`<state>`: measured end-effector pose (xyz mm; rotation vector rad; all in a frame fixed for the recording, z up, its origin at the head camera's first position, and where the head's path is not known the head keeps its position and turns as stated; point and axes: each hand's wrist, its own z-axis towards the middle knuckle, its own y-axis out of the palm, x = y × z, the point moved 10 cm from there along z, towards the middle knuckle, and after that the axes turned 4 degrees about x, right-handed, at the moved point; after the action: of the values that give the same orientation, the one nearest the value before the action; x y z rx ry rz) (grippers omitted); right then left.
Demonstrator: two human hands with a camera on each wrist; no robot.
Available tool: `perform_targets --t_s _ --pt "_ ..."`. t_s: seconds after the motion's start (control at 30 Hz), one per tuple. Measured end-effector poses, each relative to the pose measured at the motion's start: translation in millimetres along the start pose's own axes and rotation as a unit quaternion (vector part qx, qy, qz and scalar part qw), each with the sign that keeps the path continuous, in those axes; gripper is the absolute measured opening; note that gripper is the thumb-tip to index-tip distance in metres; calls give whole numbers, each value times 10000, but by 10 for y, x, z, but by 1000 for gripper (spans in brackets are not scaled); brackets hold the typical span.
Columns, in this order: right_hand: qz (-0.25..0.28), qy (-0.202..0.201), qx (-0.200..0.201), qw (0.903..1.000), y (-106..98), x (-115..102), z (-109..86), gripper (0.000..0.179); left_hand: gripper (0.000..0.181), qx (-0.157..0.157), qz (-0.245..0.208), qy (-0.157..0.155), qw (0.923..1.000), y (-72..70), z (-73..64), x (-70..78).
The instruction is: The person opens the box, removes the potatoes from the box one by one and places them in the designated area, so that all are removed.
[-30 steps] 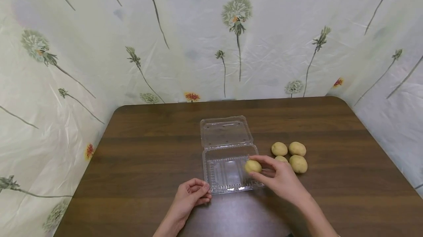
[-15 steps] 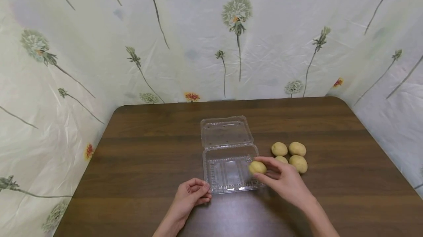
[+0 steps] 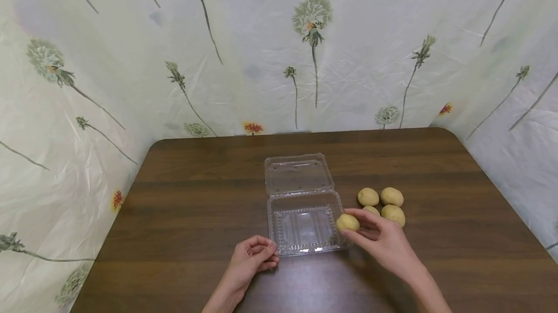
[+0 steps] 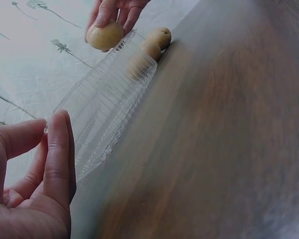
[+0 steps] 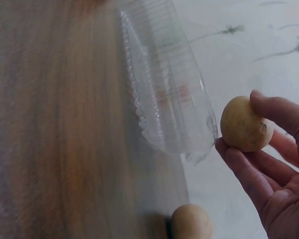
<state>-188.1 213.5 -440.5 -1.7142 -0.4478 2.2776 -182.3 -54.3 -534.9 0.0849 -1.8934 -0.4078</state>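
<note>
A clear plastic clamshell container (image 3: pixel 305 251) lies unfolded on the table, its lid (image 3: pixel 299 176) laid back on the far side. My left hand (image 3: pixel 254 258) pinches the near left corner of its rim between thumb and fingers, as the left wrist view shows. In my right hand (image 3: pixel 388 242) a small yellow potato (image 3: pixel 347 223) is held by thumb and fingertips, raised at the container's right rim. The right wrist view shows that potato (image 5: pixel 245 124) just beyond the clear wall (image 5: pixel 202 84), with a dark spot on its skin.
Several more potatoes (image 3: pixel 392 196) sit in a cluster right of the container; my right hand partly hides the nearer ones. The brown wooden table (image 3: pixel 196 196) has rounded far corners. Flower-printed sheeting (image 3: pixel 261 61) encloses its back and sides.
My right hand and the potato have moved right, from over the container's right part to its right rim. The left hand and container have stayed where they were.
</note>
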Motion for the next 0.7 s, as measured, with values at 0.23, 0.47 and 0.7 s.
perform_targets --t_s 0.23,0.47,0.7 --pt "90 42 125 9999 -50 65 -56 40 15 37 10 -20 10000 -5 2 -7" --pt "-47 111 304 9995 -116 113 -102 39 14 26 2 -18 10000 -1 4 -8" --pt "-89 249 435 9987 -183 176 -168 41 14 45 8 -26 10000 -9 11 -17"
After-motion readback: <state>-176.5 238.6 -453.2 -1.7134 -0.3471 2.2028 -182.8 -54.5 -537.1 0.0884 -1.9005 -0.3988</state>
